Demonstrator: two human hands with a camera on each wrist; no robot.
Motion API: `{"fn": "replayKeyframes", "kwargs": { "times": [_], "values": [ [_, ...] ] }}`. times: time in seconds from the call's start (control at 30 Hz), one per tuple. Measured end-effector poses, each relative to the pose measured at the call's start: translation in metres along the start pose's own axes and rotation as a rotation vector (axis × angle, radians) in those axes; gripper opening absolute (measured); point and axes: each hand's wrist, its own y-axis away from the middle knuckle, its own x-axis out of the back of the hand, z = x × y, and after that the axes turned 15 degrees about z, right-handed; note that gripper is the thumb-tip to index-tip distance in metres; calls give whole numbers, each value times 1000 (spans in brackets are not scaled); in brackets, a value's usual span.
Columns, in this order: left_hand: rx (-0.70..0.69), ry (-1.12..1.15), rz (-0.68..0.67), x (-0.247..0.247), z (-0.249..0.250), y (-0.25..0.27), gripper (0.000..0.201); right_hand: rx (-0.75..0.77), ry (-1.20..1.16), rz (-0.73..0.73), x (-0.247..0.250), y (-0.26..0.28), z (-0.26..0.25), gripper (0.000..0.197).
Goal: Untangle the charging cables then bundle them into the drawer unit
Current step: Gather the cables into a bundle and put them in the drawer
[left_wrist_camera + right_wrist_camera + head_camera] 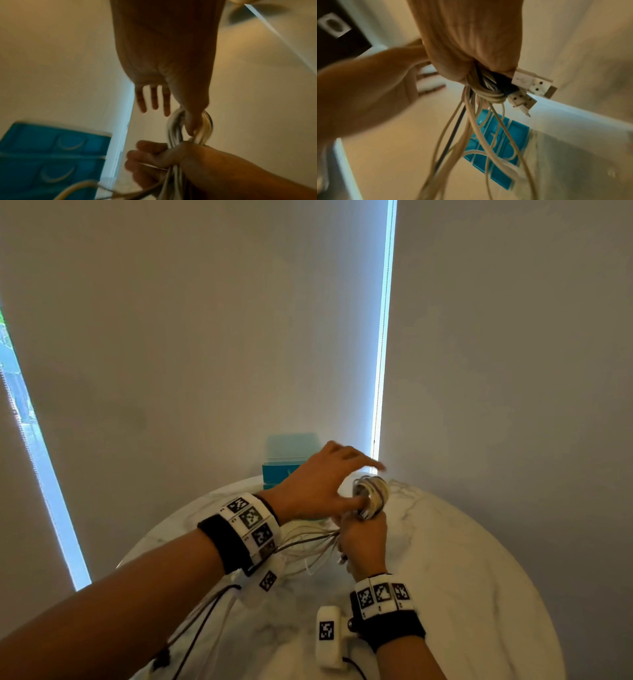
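The left hand (318,484), fingers spread wide, hooks its thumb through the coiled loop of charging cables (371,494), probably to keep it open for winding. Beneath, the right hand (363,539) clenches the gathered strands and USB plugs (532,82) above the surface (462,559), near its far edge, just right of the blue drawer unit (279,472).

cream cables (371,494), teal drawer unit (279,472), white-veined table (462,559)

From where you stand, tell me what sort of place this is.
Probably a room in a home: a round marble-look table against drawn roller blinds, with a small blue drawer unit on it.
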Motion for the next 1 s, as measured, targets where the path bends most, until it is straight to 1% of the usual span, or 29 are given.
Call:
{"fn": "replayKeyframes", "kwargs": {
  "times": [0.03, 0.07, 0.1, 0.13, 0.17, 0.2, 0.27, 0.33, 0.4, 0.47, 0.5, 0.57, 0.6, 0.67, 0.73, 0.8, 0.87, 0.93, 0.97, 1.0],
  "values": [
    [162, 80, -98, -5, -6, 5, 81, -49, -98, 5, 4, -2, 0, 22],
    [286, 147, -217, -10, -11, 10, 98, -103, -172, -8, 8, -1, -4, 14],
    [369, 205, -346, -16, -17, 15, 111, -156, -245, -33, 10, -2, -5, 10],
    [403, 238, -465, -22, -23, 21, 118, -233, -288, -57, 11, -4, -6, 17],
    [398, 235, -545, -28, -29, 25, 122, -302, -318, -81, 12, -5, -8, 20],
    [384, 218, -580, -33, -34, 29, 126, -363, -337, -98, 14, -7, -10, 18],
    [389, 208, -587, -39, -44, 35, 133, -425, -397, -130, 17, -12, -10, 17],
    [378, 229, -581, -37, -52, 37, 122, -449, -436, -134, 22, -16, -10, 20],
    [352, 192, -553, -29, -63, 39, 109, -430, -442, -151, 24, -19, -11, 22],
    [375, 138, -549, -16, -73, 40, 101, -433, -492, -170, 27, -20, -13, 18],
    [382, 121, -559, -10, -78, 41, 90, -443, -523, -189, 28, -22, -13, 19],
    [371, 107, -594, 2, -85, 44, 54, -488, -583, -211, 33, -25, -17, 22],
    [373, 120, -581, 7, -89, 45, 47, -518, -616, -211, 35, -27, -19, 23],
    [405, 222, -500, 16, -98, 50, 42, -567, -687, -177, 38, -34, -18, 21],
    [433, 347, -370, 25, -111, 58, 33, -592, -765, -155, 42, -42, -12, 19],
    [489, 474, -237, 34, -118, 65, 32, -607, -813, -179, 41, -46, -7, 24],
    [604, 657, -95, 41, -116, 66, 41, -621, -815, -170, 36, -48, -6, 25],
    [797, 931, 74, 50, -112, 64, 40, -640, -798, -137, 30, -49, -6, 19],
    [867, 1000, 124, 58, -111, 63, 39, -649, -797, -122, 27, -53, -4, 17],
    [885, 993, 125, 66, -111, 64, 41, -665, -799, -112, 26, -57, -2, 17]
  ]
}}
